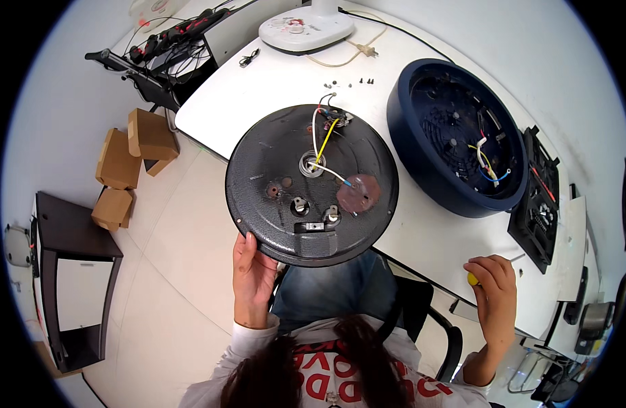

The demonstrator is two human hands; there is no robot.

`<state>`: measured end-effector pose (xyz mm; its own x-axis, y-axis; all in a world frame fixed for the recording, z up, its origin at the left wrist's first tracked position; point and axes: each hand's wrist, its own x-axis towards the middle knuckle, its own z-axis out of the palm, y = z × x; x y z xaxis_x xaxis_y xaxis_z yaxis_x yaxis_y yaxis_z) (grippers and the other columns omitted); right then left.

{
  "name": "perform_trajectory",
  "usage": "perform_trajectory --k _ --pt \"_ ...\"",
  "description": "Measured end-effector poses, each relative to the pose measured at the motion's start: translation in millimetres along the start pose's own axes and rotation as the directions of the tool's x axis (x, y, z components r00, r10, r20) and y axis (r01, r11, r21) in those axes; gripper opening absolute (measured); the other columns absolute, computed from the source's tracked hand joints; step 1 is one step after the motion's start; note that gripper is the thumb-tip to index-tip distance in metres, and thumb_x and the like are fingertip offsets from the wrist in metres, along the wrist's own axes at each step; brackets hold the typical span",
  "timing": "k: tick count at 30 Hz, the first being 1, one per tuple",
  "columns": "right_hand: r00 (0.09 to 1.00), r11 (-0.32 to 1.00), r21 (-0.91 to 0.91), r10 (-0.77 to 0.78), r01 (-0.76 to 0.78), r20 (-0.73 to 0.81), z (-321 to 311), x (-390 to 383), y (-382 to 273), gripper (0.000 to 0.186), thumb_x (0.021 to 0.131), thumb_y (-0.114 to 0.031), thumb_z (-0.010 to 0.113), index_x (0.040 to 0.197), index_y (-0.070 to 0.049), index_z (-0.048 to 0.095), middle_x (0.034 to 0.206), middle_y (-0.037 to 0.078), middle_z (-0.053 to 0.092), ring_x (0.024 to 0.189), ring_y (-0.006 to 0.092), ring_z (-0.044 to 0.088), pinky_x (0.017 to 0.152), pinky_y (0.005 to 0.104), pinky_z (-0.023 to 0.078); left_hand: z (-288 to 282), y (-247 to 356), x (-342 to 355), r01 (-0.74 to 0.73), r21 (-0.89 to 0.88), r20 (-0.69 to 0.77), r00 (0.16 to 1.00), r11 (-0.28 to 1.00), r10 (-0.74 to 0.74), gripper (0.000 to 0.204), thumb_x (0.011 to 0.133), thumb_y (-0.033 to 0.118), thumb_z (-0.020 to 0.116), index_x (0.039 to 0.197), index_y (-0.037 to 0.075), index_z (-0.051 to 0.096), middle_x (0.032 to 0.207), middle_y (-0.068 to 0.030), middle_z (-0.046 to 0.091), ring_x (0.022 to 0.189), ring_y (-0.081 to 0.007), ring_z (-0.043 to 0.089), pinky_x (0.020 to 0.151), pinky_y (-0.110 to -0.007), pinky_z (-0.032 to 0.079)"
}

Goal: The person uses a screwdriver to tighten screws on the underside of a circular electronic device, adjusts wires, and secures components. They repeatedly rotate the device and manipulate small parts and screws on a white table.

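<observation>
While the left hand (254, 275) supports a black round plate (258, 170) from its lower rim, the plate lies face up across the near edge of the white worktop (221, 102), partly overhanging it; whether its far side touches the surface I cannot tell. The left grip is closed on that rim, thumb on top and fingers underneath. On the plate, a yellow wire (326, 144) and a white wire (330, 171) come out at a central metal coil (304, 165), the white one reaching toward a dark reddish patch (359, 196).

The right hand (495, 292) is above the worktop's near edge, toward the right end, its grip curled around a yellow piece (472, 279) mostly hidden by the fingers.

To the plate's right sits a deep blue round housing (422, 163) with loose wires inside, and beyond it, along the worktop's right edge, an open black tool case (531, 241). Small screws (366, 81) are scattered toward the far edge, near a white appliance base (306, 34).
</observation>
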<state>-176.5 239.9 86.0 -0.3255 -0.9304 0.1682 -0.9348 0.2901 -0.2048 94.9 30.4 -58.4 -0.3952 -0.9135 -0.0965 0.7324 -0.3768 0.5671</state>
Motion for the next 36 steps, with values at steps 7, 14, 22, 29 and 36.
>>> perform_trajectory --k 7,14,22,29,36 --pt "1.0 1.0 0.011 0.001 -0.001 -0.002 15 2 11 0.037 0.065 0.003 0.065 0.099 -0.011 0.064 0.101 0.002 0.061 0.098 0.0258 0.053 0.082 0.0358 0.044 2 -5 -3 0.012 0.013 0.004 1.0 1.0 -0.012 0.031 0.097 0.021 0.045 0.121 0.002 0.05 0.125 -0.0109 0.055 0.115 -0.0237 0.053 0.098 -0.042 0.043" --pt "1.0 1.0 0.007 0.003 -0.003 -0.016 19 0 18 0.04 0.063 0.004 0.064 0.1 -0.012 0.064 0.102 0.003 0.061 0.099 0.0255 0.053 0.084 0.035 0.044 -6 -5 -5 0.023 -0.055 -0.1 0.995 0.998 -0.028 0.033 0.094 0.016 0.048 0.124 0.002 0.046 0.128 -0.0119 0.052 0.118 -0.0249 0.051 0.1 -0.045 0.041" --pt "0.999 1.0 -0.001 0.025 -0.025 0.03 27 -2 22 0.041 0.069 0.0 0.06 0.106 -0.017 0.064 0.108 0.006 0.057 0.101 0.0264 0.053 0.086 0.0354 0.044 -9 -8 4 0.057 -0.035 -0.018 0.998 0.998 -0.058 0.029 0.092 0.021 0.05 0.116 0.009 0.057 0.122 -0.0052 0.059 0.116 -0.0203 0.052 0.101 -0.041 0.037" --pt "0.99 0.991 -0.016 -0.136 0.136 0.022 41 -2 46 0.045 0.077 -0.007 0.053 0.121 -0.016 0.054 0.11 0.009 0.052 0.102 0.0264 0.051 0.087 0.0358 0.042 -37 -2 12 0.022 0.017 0.031 0.999 1.0 -0.022 0.046 0.09 0.029 0.05 0.13 0.006 0.048 0.135 -0.0108 0.047 0.126 -0.0283 0.042 0.107 -0.049 0.027" --pt "0.984 0.988 -0.003 -0.155 0.155 -0.086 57 -9 65 0.047 0.079 -0.01 0.055 0.125 -0.023 0.052 0.104 0.004 0.053 0.099 0.0207 0.053 0.086 0.0324 0.044 -20 -9 19 -0.039 -0.019 -0.262 0.964 0.999 0.032 0.053 0.089 0.029 0.055 0.133 0.004 0.042 0.14 -0.013 0.04 0.129 -0.0283 0.037 0.109 -0.046 0.027"
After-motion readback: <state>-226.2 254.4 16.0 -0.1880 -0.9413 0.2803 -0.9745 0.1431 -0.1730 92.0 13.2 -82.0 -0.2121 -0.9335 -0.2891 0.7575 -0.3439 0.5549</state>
